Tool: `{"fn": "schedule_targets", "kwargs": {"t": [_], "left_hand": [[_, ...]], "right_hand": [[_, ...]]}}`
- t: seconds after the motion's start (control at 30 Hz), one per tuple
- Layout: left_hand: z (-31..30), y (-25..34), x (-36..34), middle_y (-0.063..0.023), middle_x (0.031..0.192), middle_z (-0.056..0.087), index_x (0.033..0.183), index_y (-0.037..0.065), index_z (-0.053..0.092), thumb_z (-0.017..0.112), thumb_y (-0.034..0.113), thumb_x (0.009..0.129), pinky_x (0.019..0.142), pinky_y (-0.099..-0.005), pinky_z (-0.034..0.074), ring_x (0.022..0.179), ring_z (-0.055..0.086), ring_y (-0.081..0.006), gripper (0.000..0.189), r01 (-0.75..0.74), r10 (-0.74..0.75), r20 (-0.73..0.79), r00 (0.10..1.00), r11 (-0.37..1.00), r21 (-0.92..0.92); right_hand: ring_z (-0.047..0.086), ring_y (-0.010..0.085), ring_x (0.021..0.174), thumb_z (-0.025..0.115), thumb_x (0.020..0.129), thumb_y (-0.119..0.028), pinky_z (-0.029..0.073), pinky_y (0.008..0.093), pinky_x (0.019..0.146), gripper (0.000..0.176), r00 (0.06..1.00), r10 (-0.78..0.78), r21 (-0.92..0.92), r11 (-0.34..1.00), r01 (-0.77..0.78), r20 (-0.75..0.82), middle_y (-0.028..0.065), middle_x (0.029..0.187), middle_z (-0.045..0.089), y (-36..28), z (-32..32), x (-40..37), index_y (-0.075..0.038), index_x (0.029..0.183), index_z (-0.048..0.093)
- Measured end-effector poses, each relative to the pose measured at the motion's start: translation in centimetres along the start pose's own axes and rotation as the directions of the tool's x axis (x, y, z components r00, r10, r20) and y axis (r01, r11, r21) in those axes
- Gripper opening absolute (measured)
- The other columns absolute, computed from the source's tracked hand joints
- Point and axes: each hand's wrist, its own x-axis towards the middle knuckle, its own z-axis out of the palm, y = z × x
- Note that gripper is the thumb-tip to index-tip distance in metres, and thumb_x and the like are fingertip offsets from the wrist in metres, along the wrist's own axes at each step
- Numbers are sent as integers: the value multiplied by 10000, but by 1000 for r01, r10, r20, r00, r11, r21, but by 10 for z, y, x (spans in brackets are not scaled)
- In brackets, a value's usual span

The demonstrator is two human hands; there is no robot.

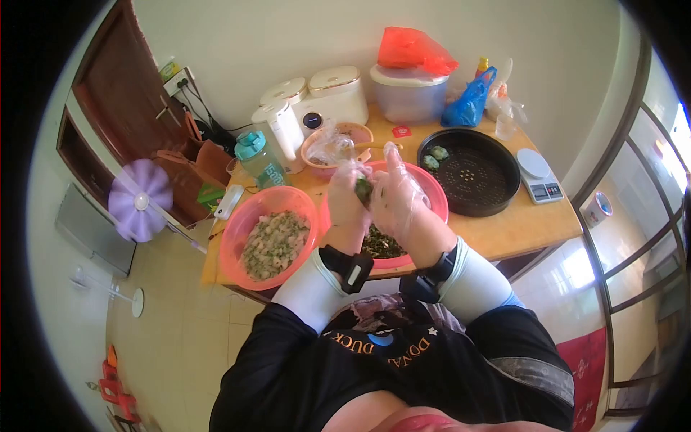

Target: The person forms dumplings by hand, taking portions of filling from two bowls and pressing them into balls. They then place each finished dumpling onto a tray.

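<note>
Clear plastic gloves cover both my hands, held together above the middle pink bowl. My left hand is closed around a small dark green dumpling, partly hidden by the fingers. Against its other side, my right hand has its fingers curled in and its thumb pointing up. Dark chopped greens lie in the bowl below. To the left, another pink bowl holds a pale filling with green bits. Two similar green dumplings sit in a black round perforated pan at right.
A kitchen scale stands at the table's right end. Behind the bowls are a teal-lidded bottle, a white appliance, a smaller bowl with a plastic bag, a lidded tub and a blue bag. A fan is left.
</note>
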Motion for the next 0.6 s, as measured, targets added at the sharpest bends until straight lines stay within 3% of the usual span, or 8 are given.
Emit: {"fn": "schedule_targets", "kwargs": {"t": [0.07,0.1,0.17,0.2,0.3,0.43,0.5,0.6], "left_hand": [[-5,5,8,-73,900,599,901,37,599,537,200,997,781,-322,527,849,600,-202,199,216,-309,-106,945,834,-507],[-8,7,11,-71,887,588,906,48,587,529,218,1010,792,-326,529,845,597,-213,207,265,-592,-20,806,390,-882],[-14,7,8,-70,880,585,911,55,577,526,227,1014,797,-335,532,840,598,-221,207,246,-530,15,848,367,-897],[-15,7,5,-70,873,582,915,63,568,524,236,1018,803,-344,535,836,599,-228,206,249,-469,65,881,342,-906],[-3,7,-6,-69,886,598,927,60,595,538,231,1009,810,-329,535,858,613,-229,197,294,-443,147,884,282,-913],[-3,-6,-8,-80,952,646,984,41,637,565,199,986,834,-327,530,908,628,-217,173,394,-505,106,856,508,-766],[-7,3,-15,-93,1046,681,1058,21,666,573,165,969,873,-324,523,961,638,-203,193,161,-163,-8,987,982,-97],[-7,-4,-20,-98,1110,689,1132,1,668,559,158,975,912,-327,515,1011,646,-201,247,201,-188,71,980,911,-359]], "right_hand": [[601,290,1042,409,1024,-632,490,424,979,631,995,-42,-160,987,26,-95,140,1074,613,-1,-17,20,-30,1034,600],[601,290,1042,409,1024,-632,490,424,979,631,995,-34,-169,985,19,-88,140,1074,613,1,-90,48,-30,1034,600],[612,277,1063,425,1035,-590,496,411,975,602,804,87,768,253,-588,588,152,1110,637,25,-183,146,-21,1092,611],[612,277,1063,425,1035,-590,496,411,975,602,803,92,765,256,-590,589,152,1110,637,22,-157,130,-21,1092,611],[614,280,1145,458,1046,-514,474,431,1023,503,979,-64,-173,984,30,-194,129,1205,667,30,-52,66,-71,1175,656],[615,401,1079,408,1040,-444,464,449,983,498,851,-484,-722,661,204,-203,181,1215,672,42,-27,47,-28,1159,653],[593,418,1155,395,1038,-399,452,433,1016,501,876,-461,-861,494,122,-140,206,1249,656,31,-5,18,4,1221,630],[564,374,1265,349,1046,-430,429,415,1057,570,850,-486,-878,475,59,-206,212,1348,619,33,-6,23,-6,1338,593]]}}
